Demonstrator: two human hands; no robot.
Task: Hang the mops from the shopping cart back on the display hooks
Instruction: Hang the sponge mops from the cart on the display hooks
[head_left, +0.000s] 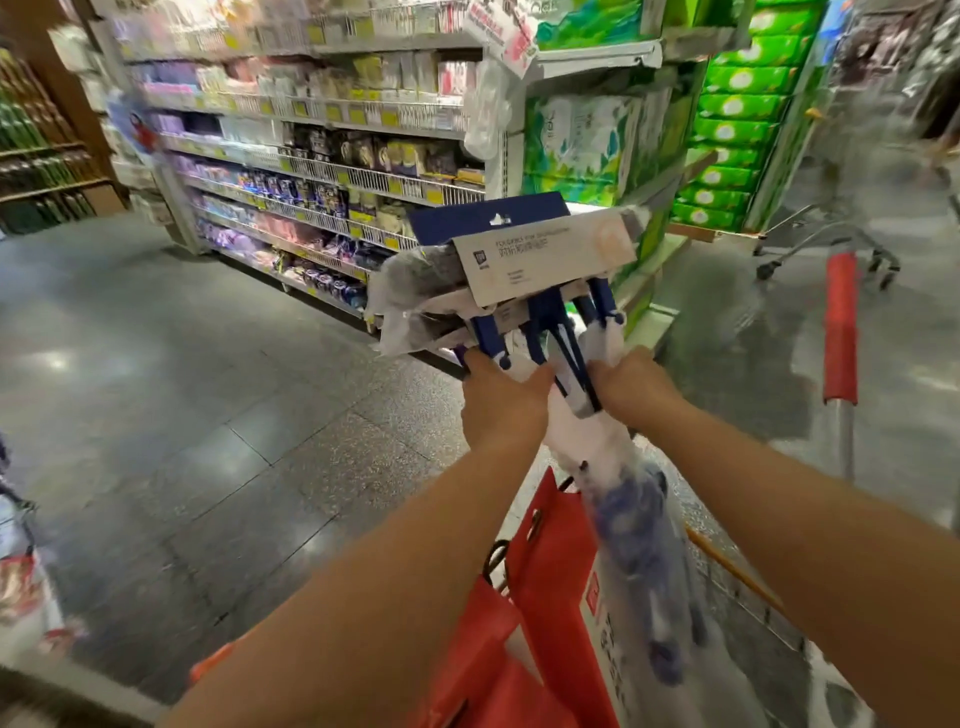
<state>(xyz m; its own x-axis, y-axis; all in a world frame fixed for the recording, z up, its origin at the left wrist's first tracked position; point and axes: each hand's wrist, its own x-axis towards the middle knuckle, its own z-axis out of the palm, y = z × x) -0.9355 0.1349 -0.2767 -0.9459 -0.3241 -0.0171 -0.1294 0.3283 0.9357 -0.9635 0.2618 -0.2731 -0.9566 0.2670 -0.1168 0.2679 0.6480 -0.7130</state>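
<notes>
Gripping mops (540, 270) — left hand (504, 400), right hand (631, 387)

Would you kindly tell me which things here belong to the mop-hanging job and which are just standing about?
Job: blue-framed grey mops with white card labels, gripped by left hand and right hand; wire shopping cart.
Just about: red fabric bags in the cart; green tissue packs; shelves of packaged goods.

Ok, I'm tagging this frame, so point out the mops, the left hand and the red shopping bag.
mops (545, 262), head view, on the white cardboard label across the heads.
left hand (501, 402), head view, on the back of the hand.
red shopping bag (553, 566), head view, on its flat red side.
</notes>
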